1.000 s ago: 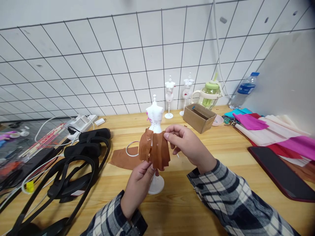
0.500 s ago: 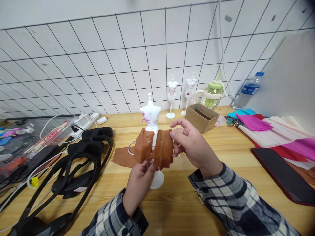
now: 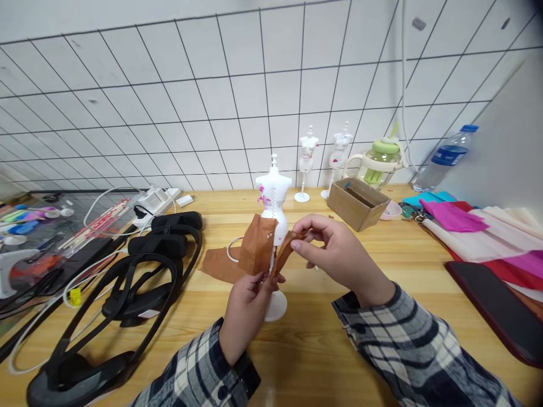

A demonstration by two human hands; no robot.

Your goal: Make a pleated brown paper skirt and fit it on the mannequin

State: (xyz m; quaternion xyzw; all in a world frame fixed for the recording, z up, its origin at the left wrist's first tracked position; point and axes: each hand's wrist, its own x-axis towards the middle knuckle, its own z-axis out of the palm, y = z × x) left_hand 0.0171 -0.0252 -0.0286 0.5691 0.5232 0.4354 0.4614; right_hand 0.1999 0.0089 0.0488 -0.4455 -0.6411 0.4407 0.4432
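A small white dress form (image 3: 274, 195) with pink trim at its chest stands upright on a round base. Brown fabric (image 3: 257, 249) hangs in front of its lower part in two sections. My left hand (image 3: 250, 302) pinches the fabric's lower edge between thumb and fingers. Higher up, my right hand (image 3: 335, 249) grips the top corner of the right section, which is turned edge-on and folded narrow. Behind the left section lies a flat brown fabric piece (image 3: 218, 265) on the table, with a white ring (image 3: 229, 249) by it.
Black headsets (image 3: 161, 271) and cables lie at the left. Two smaller dress forms, a cardboard box (image 3: 356, 206), a green-lidded cup (image 3: 382, 161) and a water bottle (image 3: 445, 158) stand at the back. Coloured cloths (image 3: 487, 237) and a dark phone (image 3: 496, 305) are at the right.
My right hand has closed on the right section's top corner and turned it, so it now looks narrow. My left hand keeps its pinch. The whole view has shifted slightly.
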